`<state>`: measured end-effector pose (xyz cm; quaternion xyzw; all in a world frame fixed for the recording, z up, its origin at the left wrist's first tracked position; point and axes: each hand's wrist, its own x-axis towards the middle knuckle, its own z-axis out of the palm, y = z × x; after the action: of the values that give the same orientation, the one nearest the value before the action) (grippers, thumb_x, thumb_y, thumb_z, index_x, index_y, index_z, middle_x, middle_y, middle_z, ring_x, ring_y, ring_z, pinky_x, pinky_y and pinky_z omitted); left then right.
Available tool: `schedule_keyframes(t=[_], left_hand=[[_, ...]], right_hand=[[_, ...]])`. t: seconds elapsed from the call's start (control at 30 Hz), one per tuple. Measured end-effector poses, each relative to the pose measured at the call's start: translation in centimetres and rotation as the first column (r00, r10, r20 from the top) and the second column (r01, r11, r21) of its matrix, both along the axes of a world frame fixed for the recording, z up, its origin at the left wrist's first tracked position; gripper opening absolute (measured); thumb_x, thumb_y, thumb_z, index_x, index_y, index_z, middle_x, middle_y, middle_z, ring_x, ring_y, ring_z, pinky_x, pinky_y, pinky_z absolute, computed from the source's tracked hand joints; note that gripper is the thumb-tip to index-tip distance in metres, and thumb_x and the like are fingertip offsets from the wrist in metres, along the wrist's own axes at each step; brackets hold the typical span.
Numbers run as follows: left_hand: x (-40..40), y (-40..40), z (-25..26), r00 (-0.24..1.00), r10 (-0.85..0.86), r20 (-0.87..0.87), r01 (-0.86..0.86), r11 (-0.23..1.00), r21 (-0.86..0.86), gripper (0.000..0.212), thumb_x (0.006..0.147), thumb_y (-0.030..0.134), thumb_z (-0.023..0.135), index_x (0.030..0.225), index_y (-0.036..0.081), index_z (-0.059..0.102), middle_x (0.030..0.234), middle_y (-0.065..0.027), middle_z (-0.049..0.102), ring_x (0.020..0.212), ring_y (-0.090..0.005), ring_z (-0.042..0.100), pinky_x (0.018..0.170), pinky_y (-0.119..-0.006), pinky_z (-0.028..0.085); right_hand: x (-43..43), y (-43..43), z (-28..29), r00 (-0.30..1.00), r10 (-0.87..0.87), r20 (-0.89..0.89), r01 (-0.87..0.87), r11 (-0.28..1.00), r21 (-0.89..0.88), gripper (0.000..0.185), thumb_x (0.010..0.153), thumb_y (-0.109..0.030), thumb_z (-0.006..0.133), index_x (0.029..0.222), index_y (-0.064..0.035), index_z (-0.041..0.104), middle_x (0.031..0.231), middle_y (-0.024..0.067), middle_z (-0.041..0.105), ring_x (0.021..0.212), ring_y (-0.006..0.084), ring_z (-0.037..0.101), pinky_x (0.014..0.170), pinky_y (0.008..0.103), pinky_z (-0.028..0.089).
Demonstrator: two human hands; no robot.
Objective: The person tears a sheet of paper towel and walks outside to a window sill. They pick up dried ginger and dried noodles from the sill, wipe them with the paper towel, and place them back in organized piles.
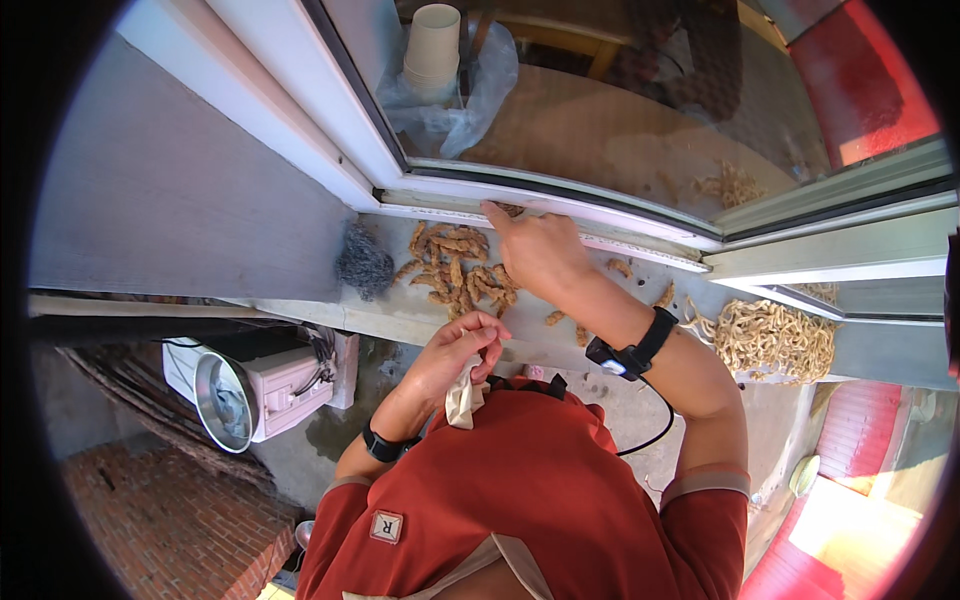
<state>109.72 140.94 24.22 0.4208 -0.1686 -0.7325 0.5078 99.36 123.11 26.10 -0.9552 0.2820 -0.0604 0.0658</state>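
Note:
My left hand (pixel 463 352) is in front of the window sill, with its fingers curled around a crumpled cream-coloured paper or cloth (pixel 463 397). Over the sill, my right hand (pixel 541 251) reaches to the white lower window frame (pixel 637 225), index finger extended into the track. Its other fingers are bent and partly hidden, so whether they grip anything cannot be seen. A small brown piece (pixel 511 210) shows in the track beside that finger. Between the hands and to their left, brown dried twisted pieces (pixel 454 274) lie heaped on the grey sill (pixel 529 330).
Grey steel wool (pixel 364 261) sits at the sill's left end. Pale dried curly strips (pixel 776 341) are piled at the right. Behind the glass stand stacked paper cups (pixel 433 49) near a plastic bag (pixel 487 82). A metal bowl (pixel 225 401) leans against a white unit (pixel 289 401) below left.

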Motion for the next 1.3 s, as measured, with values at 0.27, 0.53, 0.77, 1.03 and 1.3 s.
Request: schedule_keyframes(t=[0.27,0.53,0.77,1.03,1.3], left_hand=[[-0.3,-0.2,0.1,1.000,-0.003,-0.010,0.003,1.000,0.007,0.014,0.098,0.016,0.052,0.101,0.005,0.059,0.072,0.0000,0.053,0.054,-0.0071,0.041,0.049,-0.022,0.035],[-0.6,0.1,0.1,1.000,0.003,-0.010,-0.003,1.000,0.003,0.015,0.099,0.017,0.052,0.101,0.004,0.060,0.072,-0.0001,0.053,0.054,-0.0071,0.041,0.049,-0.022,0.036],[-1.4,-0.4,0.2,0.998,-0.051,-0.038,0.051,0.999,0.006,0.015,0.099,0.016,0.051,0.101,0.004,0.060,0.072,-0.0001,0.053,0.054,-0.0071,0.041,0.049,-0.022,0.034],[-2.0,-0.7,0.0,0.997,-0.077,-0.030,0.076,0.997,-0.017,0.015,0.099,0.015,0.050,0.101,0.004,0.060,0.071,-0.0005,0.053,0.054,-0.0073,0.042,0.049,-0.022,0.034],[-2.0,-0.9,0.0,0.996,-0.082,-0.035,0.083,0.997,0.007,0.014,0.098,0.016,0.051,0.100,0.005,0.060,0.071,-0.0001,0.054,0.054,-0.0071,0.043,0.048,-0.022,0.035]], right_hand=[[0.4,0.3,-0.3,0.985,-0.102,-0.138,0.101,0.995,-0.013,0.060,0.078,-0.006,0.061,0.136,-0.0126,0.051,0.069,0.0102,0.068,0.065,0.0264,0.069,0.057,0.0381,0.053],[-4.2,-0.2,0.2,0.970,-0.166,-0.178,0.161,0.986,-0.042,0.061,0.079,-0.005,0.059,0.137,-0.0196,0.050,0.066,0.0095,0.067,0.061,0.0277,0.067,0.054,0.0372,0.052],[-9.3,-1.1,0.1,0.935,-0.256,-0.246,0.245,0.967,-0.075,0.062,0.082,-0.007,0.057,0.140,-0.0260,0.048,0.064,0.0101,0.065,0.057,0.0283,0.065,0.053,0.0375,0.051],[-15.2,-1.9,0.4,0.852,-0.409,-0.325,0.401,0.911,-0.094,0.065,0.085,-0.010,0.056,0.144,-0.0333,0.041,0.064,0.0117,0.065,0.062,0.0299,0.067,0.056,0.0412,0.053],[-21.8,-2.6,1.0,0.735,-0.616,-0.281,0.608,0.784,-0.129,0.060,0.083,-0.009,0.055,0.137,-0.0351,0.050,0.072,0.0153,0.066,0.067,0.0345,0.067,0.063,0.0449,0.054]])
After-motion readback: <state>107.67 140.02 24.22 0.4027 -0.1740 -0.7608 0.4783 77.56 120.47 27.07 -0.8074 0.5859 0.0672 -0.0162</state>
